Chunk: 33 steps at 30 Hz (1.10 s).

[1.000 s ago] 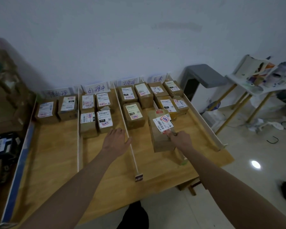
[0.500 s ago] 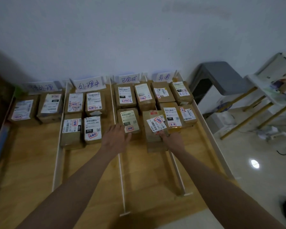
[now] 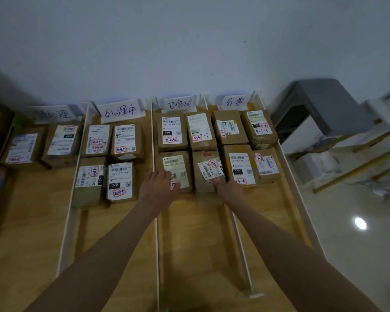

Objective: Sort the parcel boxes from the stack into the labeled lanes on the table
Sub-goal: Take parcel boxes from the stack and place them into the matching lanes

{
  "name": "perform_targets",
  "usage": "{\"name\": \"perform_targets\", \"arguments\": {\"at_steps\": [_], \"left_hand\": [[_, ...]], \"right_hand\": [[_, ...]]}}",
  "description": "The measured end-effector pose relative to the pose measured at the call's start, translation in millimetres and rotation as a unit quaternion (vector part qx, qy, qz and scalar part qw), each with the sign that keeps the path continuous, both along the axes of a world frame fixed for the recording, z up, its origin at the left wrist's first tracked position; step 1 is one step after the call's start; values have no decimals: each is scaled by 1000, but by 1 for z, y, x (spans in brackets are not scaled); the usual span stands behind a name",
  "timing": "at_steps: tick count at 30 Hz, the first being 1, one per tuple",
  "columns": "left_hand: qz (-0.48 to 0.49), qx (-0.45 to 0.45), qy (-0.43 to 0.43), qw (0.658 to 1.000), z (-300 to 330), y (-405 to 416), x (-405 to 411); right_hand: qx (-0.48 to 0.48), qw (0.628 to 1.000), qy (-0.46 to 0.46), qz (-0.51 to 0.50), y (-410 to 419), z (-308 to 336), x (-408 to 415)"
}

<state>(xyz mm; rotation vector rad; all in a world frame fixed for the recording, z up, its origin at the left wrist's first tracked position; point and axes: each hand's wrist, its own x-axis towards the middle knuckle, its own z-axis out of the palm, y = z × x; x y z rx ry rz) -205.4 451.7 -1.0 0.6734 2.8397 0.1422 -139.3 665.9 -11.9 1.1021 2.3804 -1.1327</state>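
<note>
Step in hand, as judged: seating a parcel box (image 3: 208, 174) in the front row of the third lane (image 3: 200, 233), under the sign (image 3: 180, 104) at 12 o'clock on the worktop (image 3: 32, 233). The box lay flat, touching the box behind it and just beside its left neighbour (image 3: 175, 171). The right hand (image 3: 229, 190) met the box's near edge at its 5 o'clock corner; whether its grip was clamped on the box or merely pushing could not be told, the fingertips being hidden. The left hand (image 3: 159, 191) rested on the neighbour's near end, fingers spread and holding nothing.

The next move probably called for letting go and reaching for another parcel; the stack was out of view.

Contents: the lane at 9 o'clock held two boxes, the second lane four in two rows, the third lane four counting the box in hand, and the lane at 3 o'clock four. White dividers (image 3: 154, 176) parted the lanes.
</note>
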Motion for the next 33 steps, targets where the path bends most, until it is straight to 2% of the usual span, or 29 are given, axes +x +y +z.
{"name": "perform_targets", "arguments": {"at_steps": [12, 14, 17, 21, 25, 28, 33], "left_hand": [[30, -7, -3, 1000, 2, -2, 15], [32, -15, -2, 999, 11, -1, 17], [39, -30, 15, 999, 33, 0, 18], [55, -19, 87, 994, 77, -5, 27], [85, 9, 146, 986, 113, -26, 57], [115, 39, 181, 976, 124, -58, 89], [175, 3, 180, 968, 129, -125, 140]], "right_hand": [[-45, 998, 16, 27, -2, 5, 6], [-13, 998, 20, 55, 2, 14, 7], [89, 990, 37, 107, 10, 44, 7], [241, 941, 125, 204, 10, 98, 17], [338, 876, 215, 271, -8, 130, 35], [346, 850, 254, 305, -37, 137, 46], [335, 822, 274, 370, -102, 144, 66]]}}
